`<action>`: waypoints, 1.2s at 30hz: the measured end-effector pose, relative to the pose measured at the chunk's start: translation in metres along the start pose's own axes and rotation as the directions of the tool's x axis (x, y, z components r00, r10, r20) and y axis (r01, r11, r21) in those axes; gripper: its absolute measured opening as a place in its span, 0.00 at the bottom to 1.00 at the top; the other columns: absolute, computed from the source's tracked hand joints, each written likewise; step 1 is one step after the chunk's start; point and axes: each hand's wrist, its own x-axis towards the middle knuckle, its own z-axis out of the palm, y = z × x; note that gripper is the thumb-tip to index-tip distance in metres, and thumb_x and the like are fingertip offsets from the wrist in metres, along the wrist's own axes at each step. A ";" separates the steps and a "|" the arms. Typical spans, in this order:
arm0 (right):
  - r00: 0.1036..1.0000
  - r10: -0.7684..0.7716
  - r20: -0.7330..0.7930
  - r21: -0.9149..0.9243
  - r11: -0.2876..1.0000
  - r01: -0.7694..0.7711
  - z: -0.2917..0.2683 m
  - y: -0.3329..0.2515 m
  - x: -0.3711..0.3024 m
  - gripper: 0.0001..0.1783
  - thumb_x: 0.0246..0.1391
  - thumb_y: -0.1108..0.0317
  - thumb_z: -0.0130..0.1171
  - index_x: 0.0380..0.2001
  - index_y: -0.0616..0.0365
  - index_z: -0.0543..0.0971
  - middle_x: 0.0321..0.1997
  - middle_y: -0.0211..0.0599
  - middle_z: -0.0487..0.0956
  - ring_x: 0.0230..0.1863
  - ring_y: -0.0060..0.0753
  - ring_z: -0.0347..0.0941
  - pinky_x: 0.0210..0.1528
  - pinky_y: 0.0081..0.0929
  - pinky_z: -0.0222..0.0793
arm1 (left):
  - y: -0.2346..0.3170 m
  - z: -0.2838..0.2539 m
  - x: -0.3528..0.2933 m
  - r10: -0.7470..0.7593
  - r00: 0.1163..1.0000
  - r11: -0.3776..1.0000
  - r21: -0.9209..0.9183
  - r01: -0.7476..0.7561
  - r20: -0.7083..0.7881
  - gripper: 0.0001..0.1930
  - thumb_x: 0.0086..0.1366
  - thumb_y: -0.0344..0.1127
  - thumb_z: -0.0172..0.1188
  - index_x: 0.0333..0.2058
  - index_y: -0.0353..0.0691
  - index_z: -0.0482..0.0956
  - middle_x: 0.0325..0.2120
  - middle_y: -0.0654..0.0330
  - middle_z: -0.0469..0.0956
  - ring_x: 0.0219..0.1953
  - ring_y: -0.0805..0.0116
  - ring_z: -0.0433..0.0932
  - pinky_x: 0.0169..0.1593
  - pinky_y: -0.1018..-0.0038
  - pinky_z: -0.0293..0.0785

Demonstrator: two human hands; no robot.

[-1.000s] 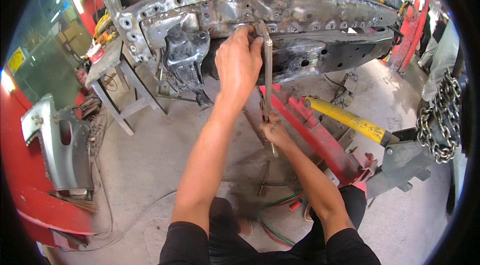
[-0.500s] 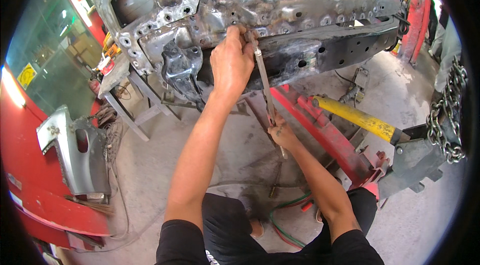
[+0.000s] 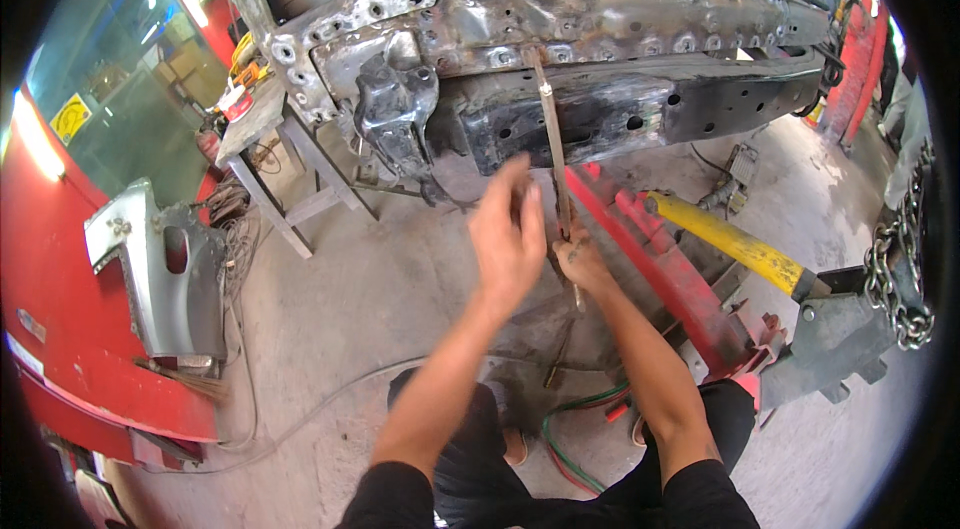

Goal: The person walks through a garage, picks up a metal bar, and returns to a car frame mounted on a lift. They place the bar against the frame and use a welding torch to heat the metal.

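A long, slim metal tool [image 3: 555, 134], its exact kind unclear, stands nearly upright in front of the car's stripped front end. My right hand [image 3: 578, 259] is closed around its lower part. The tool's upper end meets the lower edge of a bare, weld-marked steel panel [image 3: 600, 19]. Just left of the tool, my left hand [image 3: 510, 234] is raised, slightly blurred, its fingers partly apart and nothing visible in it. Behind both hands runs a black steel beam [image 3: 600, 114] with round holes. A dark bracket [image 3: 395, 114] hangs at the beam's left end.
To the right, a red steel frame [image 3: 650, 259] with a yellow cylinder [image 3: 730, 234] reaches toward a hanging chain [image 3: 900, 259]. A metal stand [image 3: 300, 169] and a loose silver fender [image 3: 175, 279] lie leftward. Red and green hoses [image 3: 560, 419] trail near my feet.
My left hand has come away from the steel panel and dropped beside the tool's lower half. My right hand keeps its hold. The view has shifted, moving the car slightly right and down.
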 end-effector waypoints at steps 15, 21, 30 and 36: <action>0.992 0.127 0.022 -0.087 0.988 -0.125 0.007 -0.031 -0.014 0.27 0.55 0.63 0.53 0.58 0.60 0.70 0.53 0.62 0.75 0.56 0.63 0.72 0.59 0.46 0.67 | -0.130 0.060 -0.187 -0.526 0.473 0.060 -0.523 0.850 0.707 0.45 0.69 0.65 0.48 0.73 0.42 0.43 0.70 0.55 0.52 0.71 0.59 0.53 0.66 0.57 0.60; 0.993 0.083 0.078 0.080 0.993 -0.089 0.003 -0.015 -0.002 0.44 0.50 0.72 0.51 0.72 0.52 0.53 0.65 0.58 0.69 0.66 0.56 0.65 0.67 0.41 0.60 | -0.109 0.055 -0.176 -0.481 0.526 0.163 -0.518 0.840 0.702 0.45 0.71 0.63 0.47 0.73 0.42 0.40 0.70 0.54 0.51 0.72 0.59 0.51 0.71 0.61 0.50; 0.991 0.091 0.098 0.162 0.981 -0.106 -0.001 -0.031 0.000 0.43 0.51 0.75 0.47 0.73 0.53 0.53 0.68 0.55 0.65 0.70 0.52 0.61 0.70 0.38 0.56 | -0.108 0.061 -0.172 -0.574 0.584 0.154 -0.625 0.765 0.574 0.39 0.71 0.59 0.50 0.69 0.39 0.50 0.66 0.53 0.58 0.69 0.59 0.57 0.68 0.62 0.55; 0.992 0.110 0.059 0.079 0.990 -0.114 0.008 -0.027 0.003 0.42 0.52 0.75 0.48 0.72 0.54 0.54 0.66 0.57 0.67 0.67 0.54 0.65 0.66 0.38 0.61 | -0.128 0.070 -0.193 -0.676 0.546 0.136 -0.645 0.752 0.494 0.19 0.74 0.43 0.53 0.56 0.38 0.70 0.46 0.59 0.77 0.47 0.68 0.76 0.46 0.71 0.73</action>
